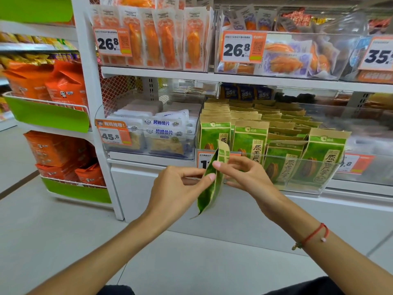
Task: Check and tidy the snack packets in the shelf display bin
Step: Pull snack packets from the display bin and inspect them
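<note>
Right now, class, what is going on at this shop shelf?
A person stands at a snack shelf, checking one green packet. The left hand and right hand both pinch it, edge-on to the camera, in front of the clear bin. The bin holds rows of matching green and brown packets, standing upright. The held packet is out of the bin, not yet put back.

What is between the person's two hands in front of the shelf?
In the head view, one green and tan snack packet, seen edge-on, sits between the left hand and right hand, pinched by both.
</note>
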{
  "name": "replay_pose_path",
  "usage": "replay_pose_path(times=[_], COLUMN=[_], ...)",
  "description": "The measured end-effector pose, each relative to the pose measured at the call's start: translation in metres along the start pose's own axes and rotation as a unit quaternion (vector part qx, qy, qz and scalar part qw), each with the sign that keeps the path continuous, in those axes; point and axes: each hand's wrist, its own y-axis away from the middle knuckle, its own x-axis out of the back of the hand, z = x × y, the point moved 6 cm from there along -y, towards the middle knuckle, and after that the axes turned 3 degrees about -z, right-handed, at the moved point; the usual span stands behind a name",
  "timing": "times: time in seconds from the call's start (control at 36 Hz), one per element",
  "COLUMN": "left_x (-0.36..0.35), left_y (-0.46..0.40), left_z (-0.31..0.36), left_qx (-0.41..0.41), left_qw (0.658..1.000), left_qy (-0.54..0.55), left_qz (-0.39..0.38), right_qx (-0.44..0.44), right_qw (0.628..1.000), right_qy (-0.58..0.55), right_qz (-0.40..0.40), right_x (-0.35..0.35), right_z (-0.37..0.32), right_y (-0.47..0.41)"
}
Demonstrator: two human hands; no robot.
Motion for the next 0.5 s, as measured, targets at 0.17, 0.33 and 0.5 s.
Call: replay_pose_path(times=[0.17, 0.33, 0.5], left_x=[-0.002, 0.010, 0.022], left_y=[0.000, -0.011, -0.015], left_z=[-0.004, -0.015, -0.011], left_qx=[0.025, 0.049, 0.044], left_qw=[0.989, 0.998, 0.985], left_qy=[-0.143, 0.027, 0.163], left_qz=[-0.011, -0.038, -0.041], right_qx=[0.035, 0.068, 0.066], right_qw=[0.995, 0.995, 0.994], right_qy=[0.064, 0.057, 0.089], right_qz=[0.072, 0.047, -0.021], right_x=[0.002, 0.005, 0.002], right_z=[-0.004, -0.009, -0.008], right_y=[0.001, -0.001, -0.004])
